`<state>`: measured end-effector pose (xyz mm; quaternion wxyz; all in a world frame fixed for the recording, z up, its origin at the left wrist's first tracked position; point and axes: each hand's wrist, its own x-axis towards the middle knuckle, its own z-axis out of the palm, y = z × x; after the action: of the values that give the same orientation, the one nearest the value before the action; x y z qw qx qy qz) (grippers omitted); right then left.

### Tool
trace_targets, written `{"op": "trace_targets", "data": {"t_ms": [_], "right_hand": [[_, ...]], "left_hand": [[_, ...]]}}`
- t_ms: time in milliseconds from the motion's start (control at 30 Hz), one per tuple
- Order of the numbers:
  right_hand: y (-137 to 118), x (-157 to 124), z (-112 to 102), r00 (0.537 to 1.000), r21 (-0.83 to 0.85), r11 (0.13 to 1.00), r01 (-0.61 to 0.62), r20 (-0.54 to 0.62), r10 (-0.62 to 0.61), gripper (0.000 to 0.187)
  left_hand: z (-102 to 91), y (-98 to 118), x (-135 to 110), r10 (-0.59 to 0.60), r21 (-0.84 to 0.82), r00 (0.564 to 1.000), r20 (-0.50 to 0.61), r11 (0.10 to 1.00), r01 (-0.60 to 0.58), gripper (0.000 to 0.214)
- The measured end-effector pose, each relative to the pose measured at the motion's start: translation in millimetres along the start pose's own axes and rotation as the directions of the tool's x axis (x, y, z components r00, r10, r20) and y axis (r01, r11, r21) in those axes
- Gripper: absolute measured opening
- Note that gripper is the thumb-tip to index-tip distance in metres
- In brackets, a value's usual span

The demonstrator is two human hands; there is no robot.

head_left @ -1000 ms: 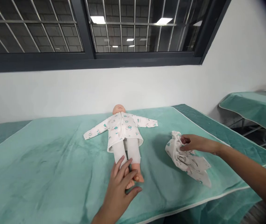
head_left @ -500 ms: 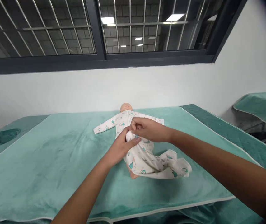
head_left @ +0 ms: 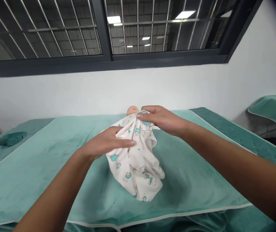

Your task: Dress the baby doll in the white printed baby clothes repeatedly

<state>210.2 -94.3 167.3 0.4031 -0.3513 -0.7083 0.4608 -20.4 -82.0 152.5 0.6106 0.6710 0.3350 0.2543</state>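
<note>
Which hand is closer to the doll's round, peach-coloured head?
Right. The right hand appears just right of the doll's head; the left hand is lower, to its left.

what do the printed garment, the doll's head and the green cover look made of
Printed garment: soft matt fabric, perhaps cotton; it bunches and drapes in loose folds. Doll's head: probably smooth plastic or vinyl, judging by its even, moulded-looking surface. Green cover: likely plush or velvety fabric, with patchy lighter and darker nap.

The garment (head_left: 139, 161) blocks the doll (head_left: 132, 110); far left allows passage.
</note>
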Motion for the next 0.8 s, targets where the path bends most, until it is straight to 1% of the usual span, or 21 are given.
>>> {"op": "trace_targets", "data": {"t_ms": [33, 67, 100, 133, 167, 200, 233, 267, 300, 333, 367, 433, 500, 567, 633, 667, 700, 800], "right_hand": [[1.5, -0.3, 1.4, 0.999, 0.059, 0.998, 0.007, -0.044, -0.005, 0.036], [3.6, -0.7, 2.4, 0.998, 0.104, 0.995, 0.006, -0.061, 0.001, 0.036], [5.9, -1.2, 2.9, 0.999, 0.133, 0.991, -0.006, -0.051, 0.013, 0.036], [8.1, -1.9, 3.1, 0.999, 0.146, 0.989, -0.029, -0.014, 0.032, 0.036], [9.8, -2.8, 3.1, 0.997, 0.14, 0.988, -0.063, 0.053, 0.056, 0.037], [10.7, -4.0, 2.9, 0.986, 0.113, 0.988, -0.102, 0.14, 0.086, 0.037], [10.9, -5.5, 2.6, 0.966, 0.073, 0.988, -0.136, 0.23, 0.116, 0.038], [10.5, -7.1, 2.2, 0.943, 0.034, 0.987, -0.155, 0.303, 0.137, 0.037], [9.7, -8.7, 1.9, 0.928, 0.009, 0.988, -0.154, 0.345, 0.141, 0.036], [8.8, -10.3, 1.6, 0.926, 0.006, 0.99, -0.138, 0.354, 0.127, 0.034], [8.0, -11.8, 1.3, 0.938, 0.029, 0.993, -0.112, 0.334, 0.096, 0.033], [7.5, -13.6, 1.3, 0.971, 0.122, 0.991, -0.048, 0.236, 0.018, 0.031], [8.2, -13.6, 3.4, 0.993, 0.182, 0.983, 0.025, 0.11, -0.046, 0.03], [9.3, -11.8, 9.5, 0.997, 0.14, 0.987, 0.078, 0.015, -0.081, 0.029], [9.9, -9.0, 19.0, 0.995, 0.03, 0.995, 0.09, -0.037, -0.089, 0.028], [10.0, -7.8, 24.2, 0.994, -0.029, 0.996, 0.086, -0.061, -0.088, 0.029], [9.8, -6.9, 28.9, 0.992, -0.081, 0.994, 0.078, -0.088, -0.085, 0.03], [6.2, -6.9, 35.0, 0.979, -0.19, 0.981, 0.049, -0.188, -0.085, 0.034]], "left_hand": [[1.0, -0.7, -0.9, -0.019, 0.022, 1.0, 0.02, 1.0, 0.018, 0.039], [2.4, -1.6, -1.1, -0.005, 0.007, 1.0, -0.005, 1.0, 0.005, 0.039], [4.1, -2.5, -0.4, 0.036, -0.033, 0.997, -0.067, 0.999, -0.038, 0.038], [5.7, -3.4, 0.9, 0.083, -0.08, 0.986, -0.143, 0.992, -0.095, 0.037], [7.0, -4.2, 2.7, 0.118, -0.117, 0.971, -0.209, 0.982, -0.145, 0.037], [7.7, -5.0, 4.7, 0.136, -0.142, 0.959, -0.25, 0.974, -0.175, 0.036], [7.8, -5.8, 6.7, 0.139, -0.158, 0.954, -0.265, 0.97, -0.185, 0.035], [6.9, -6.8, 8.4, 0.135, -0.169, 0.957, -0.256, 0.969, -0.182, 0.033], [5.1, -7.9, 9.6, 0.132, -0.182, 0.963, -0.234, 0.967, -0.177, 0.031], [2.4, -9.1, 10.3, 0.135, -0.198, 0.969, -0.209, 0.964, -0.177, 0.03], [-1.0, -10.1, 10.4, 0.144, -0.214, 0.972, -0.187, 0.96, -0.183, 0.028], [-8.8, -11.4, 8.8, 0.156, -0.211, 0.974, -0.162, 0.959, -0.188, 0.026], [-14.4, -10.7, 5.9, 0.14, -0.129, 0.986, -0.094, 0.98, -0.152, 0.03], [-13.7, -8.6, 3.5, 0.121, -0.014, 0.992, 0.031, 0.993, -0.12, 0.038], [-5.9, -6.5, 2.9, 0.121, 0.064, 0.984, 0.13, 0.989, -0.13, 0.046], [-0.2, -5.8, 3.4, 0.131, 0.088, 0.982, 0.136, 0.986, -0.143, 0.048], [5.9, -5.6, 4.2, 0.145, 0.106, 0.983, 0.11, 0.982, -0.157, 0.046], [20.5, -6.4, 6.5, 0.193, 0.125, 0.979, -0.069, 0.975, -0.183, 0.033]]}}
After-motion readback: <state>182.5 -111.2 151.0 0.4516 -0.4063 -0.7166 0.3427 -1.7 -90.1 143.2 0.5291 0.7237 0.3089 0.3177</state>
